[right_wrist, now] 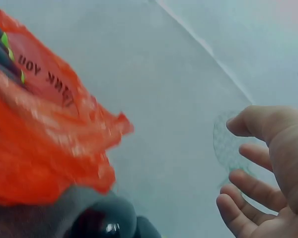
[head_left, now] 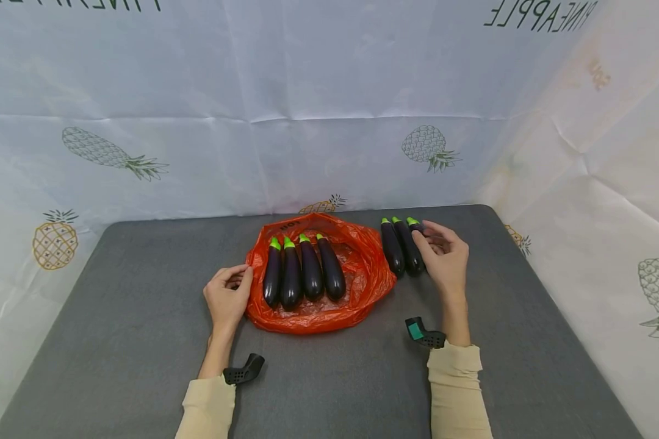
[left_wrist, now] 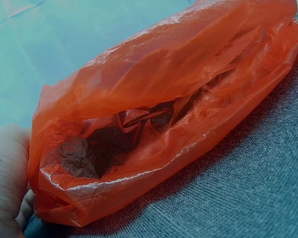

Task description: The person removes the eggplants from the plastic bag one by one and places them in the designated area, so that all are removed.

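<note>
A red plastic bag (head_left: pixel 357 308) lies spread with its mouth upward and its rim rolled outward. Several dark purple eggplants (head_left: pixel 291 280) with bright green tops lie side by side in it. At its left rim, my left hand (head_left: pixel 227 297) pinches the plastic between thumb and fingers; the left wrist view shows the bag (left_wrist: pixel 139 94) against that hand (left_wrist: pixel 7 178). Three more eggplants (head_left: pixel 393 247) rest to the right of the bag. Beside the rightmost one is my right hand (head_left: pixel 445 253). The right wrist view shows this hand (right_wrist: pixel 273 173) with fingers apart, nothing between them.
A dark grey table (head_left: pixel 143 317) carries everything. Behind it hangs a white cloth (head_left: pixel 318 158) printed with pineapples, continuing along the right side. Each wrist bears a black camera mount, one at the left wrist (head_left: pixel 244 369) and one at the right wrist (head_left: pixel 431 338).
</note>
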Tool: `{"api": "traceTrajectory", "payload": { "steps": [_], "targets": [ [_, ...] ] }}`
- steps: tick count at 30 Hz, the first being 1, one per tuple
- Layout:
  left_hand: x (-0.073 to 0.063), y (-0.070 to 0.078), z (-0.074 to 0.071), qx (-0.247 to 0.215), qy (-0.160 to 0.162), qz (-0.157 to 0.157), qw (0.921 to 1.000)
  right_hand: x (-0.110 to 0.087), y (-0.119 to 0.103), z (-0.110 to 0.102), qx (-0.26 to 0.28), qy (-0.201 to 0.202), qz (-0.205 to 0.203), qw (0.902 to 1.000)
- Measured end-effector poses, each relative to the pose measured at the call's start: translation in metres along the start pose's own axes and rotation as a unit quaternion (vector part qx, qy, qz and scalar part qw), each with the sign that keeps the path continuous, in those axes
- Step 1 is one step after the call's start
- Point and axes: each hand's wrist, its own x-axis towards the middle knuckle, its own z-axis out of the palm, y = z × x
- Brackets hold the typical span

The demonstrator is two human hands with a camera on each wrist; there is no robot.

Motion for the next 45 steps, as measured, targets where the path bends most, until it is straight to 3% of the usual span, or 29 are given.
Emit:
{"api": "traceTrajectory", "payload": {
  "steps": [7, 20, 29, 32, 37, 45],
  "targets": [
    [0.001, 0.001, 0.0, -0.004, -0.001, -0.004, 1.0, -0.004, -0.013, 0.013, 0.043, -0.039, -0.015, 0.9982],
    [0.0, 0.002, -0.001, 0.001, -0.002, -0.007, 1.0, -0.014, -0.019, 0.034, 0.052, -0.102, -0.054, 0.992],
    [0.0, 0.001, -0.001, -0.008, -0.005, -0.014, 0.9999, -0.029, -0.055, 0.046, 0.024, -0.15, -0.054, 0.9869],
    [0.0, 0.001, -0.001, -0.009, -0.005, -0.013, 0.9999, -0.032, -0.055, 0.052, 0.004, -0.166, -0.055, 0.9846],
    [0.0, 0.001, -0.001, -0.004, -0.004, -0.008, 1.0, -0.032, -0.036, 0.063, -0.014, -0.189, -0.053, 0.9805],
    [0.0, 0.0, 0.0, 0.004, -0.003, -0.012, 0.9999, -0.036, -0.024, 0.073, -0.005, -0.196, -0.047, 0.9794]
  ]
}}
